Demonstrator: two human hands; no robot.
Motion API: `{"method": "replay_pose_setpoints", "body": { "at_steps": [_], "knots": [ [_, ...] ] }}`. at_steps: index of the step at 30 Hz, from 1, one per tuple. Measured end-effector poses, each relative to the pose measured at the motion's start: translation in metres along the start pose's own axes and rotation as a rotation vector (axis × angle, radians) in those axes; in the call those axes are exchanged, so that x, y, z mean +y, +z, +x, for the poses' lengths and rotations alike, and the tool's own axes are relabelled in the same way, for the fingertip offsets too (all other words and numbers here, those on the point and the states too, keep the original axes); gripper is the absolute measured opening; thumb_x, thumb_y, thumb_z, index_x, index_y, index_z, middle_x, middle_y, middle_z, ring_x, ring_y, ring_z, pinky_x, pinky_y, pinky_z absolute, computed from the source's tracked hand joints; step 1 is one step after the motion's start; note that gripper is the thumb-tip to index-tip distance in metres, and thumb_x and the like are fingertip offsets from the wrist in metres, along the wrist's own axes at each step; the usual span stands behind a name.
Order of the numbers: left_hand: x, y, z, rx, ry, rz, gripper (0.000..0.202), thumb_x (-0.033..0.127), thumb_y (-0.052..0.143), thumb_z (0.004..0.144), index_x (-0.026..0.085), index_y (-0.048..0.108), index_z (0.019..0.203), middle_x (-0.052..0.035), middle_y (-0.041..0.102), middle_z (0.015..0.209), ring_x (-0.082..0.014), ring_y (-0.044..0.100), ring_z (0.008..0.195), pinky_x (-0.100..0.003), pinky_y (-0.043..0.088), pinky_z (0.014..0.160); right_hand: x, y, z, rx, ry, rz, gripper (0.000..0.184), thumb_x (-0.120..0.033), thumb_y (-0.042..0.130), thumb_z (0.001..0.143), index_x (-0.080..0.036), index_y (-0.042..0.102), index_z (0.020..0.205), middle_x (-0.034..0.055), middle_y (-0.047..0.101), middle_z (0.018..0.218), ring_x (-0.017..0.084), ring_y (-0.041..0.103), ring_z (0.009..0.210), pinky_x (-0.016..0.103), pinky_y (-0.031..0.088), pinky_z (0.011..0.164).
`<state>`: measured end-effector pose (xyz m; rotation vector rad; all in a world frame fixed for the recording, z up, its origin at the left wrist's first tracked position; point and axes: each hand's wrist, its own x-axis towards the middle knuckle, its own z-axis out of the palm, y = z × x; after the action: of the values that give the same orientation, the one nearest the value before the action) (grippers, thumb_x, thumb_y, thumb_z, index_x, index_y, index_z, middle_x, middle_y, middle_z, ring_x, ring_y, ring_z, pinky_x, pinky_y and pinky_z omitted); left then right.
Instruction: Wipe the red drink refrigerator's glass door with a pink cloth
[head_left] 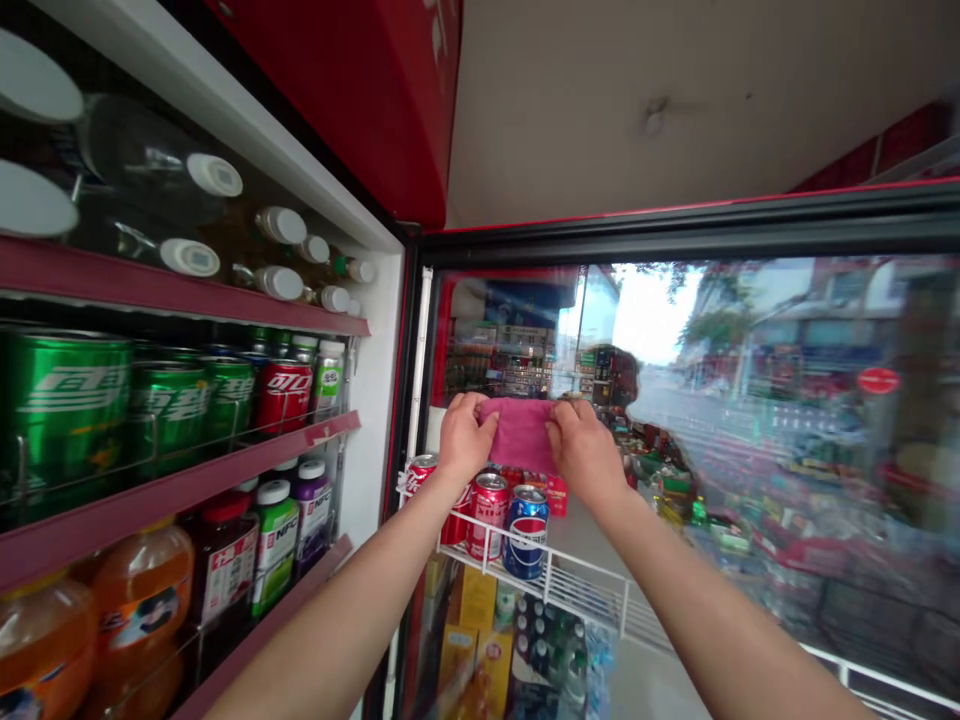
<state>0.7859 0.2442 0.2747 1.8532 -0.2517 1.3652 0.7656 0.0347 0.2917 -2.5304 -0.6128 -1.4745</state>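
A folded pink cloth [519,434] is stretched between my two hands in front of the fridge's glass door. My left hand [466,436] pinches its left edge, fingers closed. At the opposite edge, my right hand [589,445] grips it the same way. Just below the cloth, cans stand in the white wire door rack [577,590]: a red and white can [489,515] and a blue Pepsi can [526,532], with another red can [422,466] at the left end. Whether the cloth touches the glass, I cannot tell.
Left, the open fridge's shelves hold several green cans [67,390], a red cola can [285,393], orange drink bottles [146,580] and white-capped bottles [215,174]. The black door frame [675,240] runs across above my hands. The glass [750,400] shows a street and stacked goods.
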Motion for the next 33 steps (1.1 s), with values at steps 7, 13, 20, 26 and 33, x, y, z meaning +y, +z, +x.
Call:
{"method": "replay_pose_setpoints", "body": {
  "at_steps": [7, 13, 20, 26, 33],
  "knots": [
    [-0.01, 0.004, 0.012, -0.001, 0.04, 0.056, 0.009, 0.013, 0.072, 0.087, 0.02, 0.07, 0.094, -0.0016, 0.064, 0.09, -0.0194, 0.064, 0.085, -0.033, 0.053, 0.084, -0.001, 0.022, 0.004, 0.073, -0.023, -0.06, 0.024, -0.035, 0.074, 0.103, -0.016, 0.066, 0.114, 0.0125, 0.065, 0.113, 0.027, 0.063, 0.093, 0.037, 0.046, 0.08],
    [-0.026, 0.003, 0.015, -0.019, 0.075, 0.121, 0.01, 0.014, 0.072, 0.088, 0.021, 0.069, 0.095, -0.0017, 0.064, 0.091, -0.0189, 0.064, 0.082, -0.032, 0.053, 0.08, -0.017, 0.043, 0.007, 0.154, -0.234, -0.201, 0.006, -0.019, 0.066, 0.104, -0.019, 0.071, 0.108, 0.0174, 0.068, 0.122, 0.033, 0.057, 0.107, 0.046, 0.045, 0.089],
    [-0.044, -0.002, 0.018, 0.003, 0.119, 0.216, 0.011, 0.012, 0.068, 0.089, 0.021, 0.066, 0.095, -0.003, 0.063, 0.091, -0.0209, 0.065, 0.084, -0.036, 0.055, 0.085, -0.024, 0.08, 0.012, 0.086, -0.563, -0.165, 0.033, -0.012, 0.061, 0.106, -0.016, 0.07, 0.138, 0.0133, 0.07, 0.134, 0.029, 0.057, 0.122, 0.043, 0.049, 0.105],
    [-0.051, -0.006, 0.015, 0.029, 0.179, 0.287, 0.013, 0.014, 0.063, 0.094, 0.019, 0.066, 0.107, -0.0095, 0.065, 0.104, -0.0251, 0.067, 0.097, -0.042, 0.058, 0.093, -0.041, 0.083, 0.016, 0.068, -0.458, -0.105, 0.027, -0.022, 0.067, 0.106, -0.015, 0.074, 0.131, 0.0155, 0.07, 0.136, 0.034, 0.057, 0.121, 0.047, 0.052, 0.097],
    [-0.054, -0.016, -0.015, -0.162, 0.418, 0.365, 0.03, 0.014, 0.053, 0.102, 0.021, 0.073, 0.123, -0.0127, 0.073, 0.127, -0.0266, 0.069, 0.124, -0.046, 0.058, 0.113, -0.053, 0.08, 0.018, 0.088, -0.463, -0.119, 0.033, -0.018, 0.06, 0.107, -0.014, 0.072, 0.138, 0.0175, 0.07, 0.141, 0.036, 0.056, 0.126, 0.05, 0.05, 0.1]
  ]
}}
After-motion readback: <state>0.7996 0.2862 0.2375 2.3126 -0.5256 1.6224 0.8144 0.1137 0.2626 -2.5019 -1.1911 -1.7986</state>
